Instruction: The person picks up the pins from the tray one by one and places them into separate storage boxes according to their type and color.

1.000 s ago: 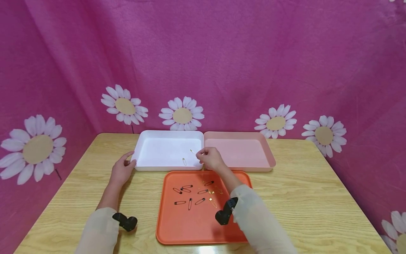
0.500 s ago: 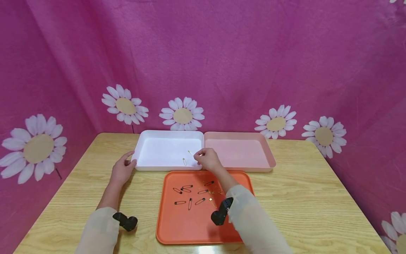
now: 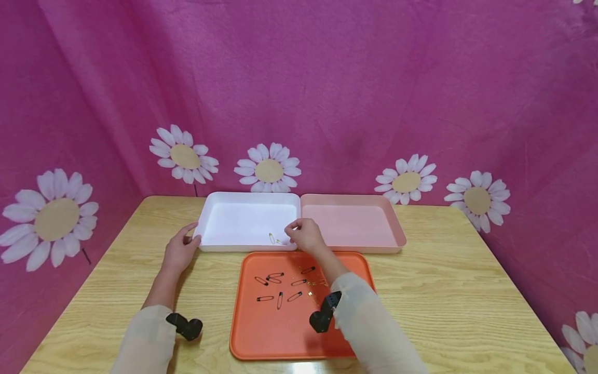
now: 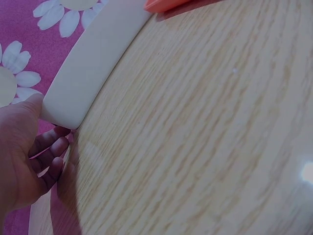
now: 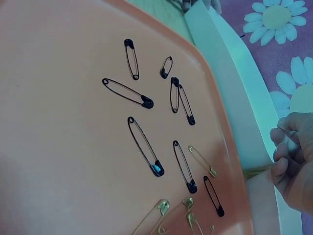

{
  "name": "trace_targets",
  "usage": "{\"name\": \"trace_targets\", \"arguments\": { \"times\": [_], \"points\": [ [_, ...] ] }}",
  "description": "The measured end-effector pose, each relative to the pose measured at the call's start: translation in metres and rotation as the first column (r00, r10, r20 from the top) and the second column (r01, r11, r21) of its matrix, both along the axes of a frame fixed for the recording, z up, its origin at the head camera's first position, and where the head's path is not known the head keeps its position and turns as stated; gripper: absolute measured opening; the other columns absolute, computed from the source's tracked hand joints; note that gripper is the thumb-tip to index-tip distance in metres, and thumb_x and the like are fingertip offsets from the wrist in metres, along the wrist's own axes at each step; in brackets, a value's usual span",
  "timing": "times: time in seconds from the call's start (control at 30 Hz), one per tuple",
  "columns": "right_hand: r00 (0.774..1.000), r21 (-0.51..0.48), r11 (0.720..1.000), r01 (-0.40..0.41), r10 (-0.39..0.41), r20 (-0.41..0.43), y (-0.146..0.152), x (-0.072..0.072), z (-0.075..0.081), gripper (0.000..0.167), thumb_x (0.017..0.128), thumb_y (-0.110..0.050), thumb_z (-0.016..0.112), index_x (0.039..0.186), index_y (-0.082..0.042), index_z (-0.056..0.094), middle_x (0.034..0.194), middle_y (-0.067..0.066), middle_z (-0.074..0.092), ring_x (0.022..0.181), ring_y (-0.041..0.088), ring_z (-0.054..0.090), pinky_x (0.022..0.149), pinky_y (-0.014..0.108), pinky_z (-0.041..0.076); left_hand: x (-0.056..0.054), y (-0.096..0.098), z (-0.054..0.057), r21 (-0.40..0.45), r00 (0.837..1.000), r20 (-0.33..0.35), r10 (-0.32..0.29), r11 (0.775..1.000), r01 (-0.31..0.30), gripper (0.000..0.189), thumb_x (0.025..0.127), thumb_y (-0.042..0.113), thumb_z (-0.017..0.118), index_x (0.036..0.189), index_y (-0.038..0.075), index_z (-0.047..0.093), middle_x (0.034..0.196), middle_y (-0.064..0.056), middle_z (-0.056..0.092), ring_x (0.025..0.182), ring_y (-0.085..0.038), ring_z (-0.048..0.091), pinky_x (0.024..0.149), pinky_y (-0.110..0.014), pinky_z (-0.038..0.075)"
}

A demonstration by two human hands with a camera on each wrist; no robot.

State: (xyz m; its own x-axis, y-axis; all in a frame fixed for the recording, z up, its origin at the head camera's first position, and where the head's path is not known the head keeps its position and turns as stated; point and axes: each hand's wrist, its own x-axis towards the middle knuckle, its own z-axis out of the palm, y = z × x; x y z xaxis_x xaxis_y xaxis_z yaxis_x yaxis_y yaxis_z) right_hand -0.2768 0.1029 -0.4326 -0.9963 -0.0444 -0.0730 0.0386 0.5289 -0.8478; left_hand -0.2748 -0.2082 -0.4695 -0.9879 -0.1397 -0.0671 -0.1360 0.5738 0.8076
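My left hand [image 3: 179,249] holds the near left corner of the white tray [image 3: 247,248], thumb against the wall and the other fingers bent around the corner in the left wrist view. Over the white tray's near right corner is my right hand [image 3: 307,235], its fingers loosely bent with nothing showing between them. Two gold safety pins lie in that tray just left of the hand: one upright in view [image 3: 272,238], the other gold safety pin [image 3: 279,241] beside it. Several black safety pins [image 5: 145,147] and several gold safety pins [image 5: 203,161] lie on the orange tray [image 3: 266,332].
A pink tray [image 3: 352,249] stands against the white tray's right side. The orange tray sits in front of both on the wooden table [image 3: 458,291]. Behind the table hangs a magenta curtain [image 3: 336,104] with daisies.
The gold safety pin near my right fingertips has dropped onto the white tray's floor, beside the other one. My right hand has shifted slightly left; my left hand stays on the tray's corner.
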Motion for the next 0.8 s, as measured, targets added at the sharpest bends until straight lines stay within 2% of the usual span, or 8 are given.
{"name": "trace_targets", "arguments": {
  "times": [0.2, 0.4, 0.53, 0.67, 0.8],
  "points": [
    [1.0, -0.01, 1.0, -0.015, 0.015, -0.006, 0.003, 0.002, 0.001, 0.018, 0.09, -0.017, 0.06, 0.094, -0.001, 0.067, 0.068, 0.007, 0.058, 0.053, 0.012, 0.047, 0.048, 0.02, 0.039, 0.0, 0.001, 0.002, -0.006, 1.0, 0.01, 0.003, 1.0, -0.003, 0.05, 0.098, 0.025, 0.044, 0.145, 0.015, 0.034, 0.125, -0.023, 0.048, 0.112, -0.032, 0.044, 0.097, -0.045, 0.036],
    [1.0, -0.028, 0.999, -0.029, 0.029, 0.007, 0.007, 0.005, 0.004, 0.017, 0.089, -0.017, 0.061, 0.095, -0.002, 0.067, 0.067, 0.007, 0.057, 0.054, 0.019, 0.051, 0.049, 0.022, 0.042, 0.001, 0.001, 0.003, -0.009, 1.0, 0.018, -0.001, 1.0, 0.001, 0.05, 0.098, 0.027, 0.044, 0.146, 0.015, 0.033, 0.124, -0.023, 0.048, 0.11, -0.031, 0.043, 0.094, -0.043, 0.037],
    [0.999, -0.015, 0.999, -0.051, 0.051, 0.005, 0.009, 0.007, 0.005, 0.018, 0.089, -0.017, 0.062, 0.096, -0.002, 0.067, 0.068, 0.009, 0.059, 0.06, 0.028, 0.058, 0.051, 0.024, 0.044, 0.002, 0.001, 0.004, -0.012, 1.0, 0.017, -0.001, 1.0, 0.001, 0.05, 0.098, 0.027, 0.044, 0.146, 0.015, 0.033, 0.122, -0.022, 0.048, 0.109, -0.031, 0.044, 0.092, -0.042, 0.037],
    [0.998, 0.016, 0.998, -0.064, 0.064, -0.001, 0.012, 0.01, 0.005, 0.018, 0.089, -0.018, 0.062, 0.097, -0.003, 0.068, 0.065, 0.006, 0.057, 0.069, 0.035, 0.061, 0.052, 0.023, 0.043, 0.003, 0.002, 0.004, -0.015, 1.0, 0.008, -0.004, 1.0, 0.005, 0.05, 0.098, 0.026, 0.044, 0.145, 0.014, 0.034, 0.12, -0.022, 0.049, 0.108, -0.031, 0.044, 0.091, -0.042, 0.037],
    [0.997, 0.039, 0.997, -0.07, 0.07, -0.01, 0.016, 0.011, 0.004, 0.017, 0.088, -0.019, 0.062, 0.095, -0.004, 0.068, 0.064, 0.001, 0.053, 0.068, 0.031, 0.06, 0.052, 0.022, 0.04, 0.003, 0.003, 0.004, -0.017, 1.0, 0.002, -0.003, 1.0, 0.003, 0.05, 0.097, 0.025, 0.045, 0.145, 0.013, 0.035, 0.119, -0.023, 0.05, 0.108, -0.031, 0.045, 0.091, -0.042, 0.037]
  ]
}}
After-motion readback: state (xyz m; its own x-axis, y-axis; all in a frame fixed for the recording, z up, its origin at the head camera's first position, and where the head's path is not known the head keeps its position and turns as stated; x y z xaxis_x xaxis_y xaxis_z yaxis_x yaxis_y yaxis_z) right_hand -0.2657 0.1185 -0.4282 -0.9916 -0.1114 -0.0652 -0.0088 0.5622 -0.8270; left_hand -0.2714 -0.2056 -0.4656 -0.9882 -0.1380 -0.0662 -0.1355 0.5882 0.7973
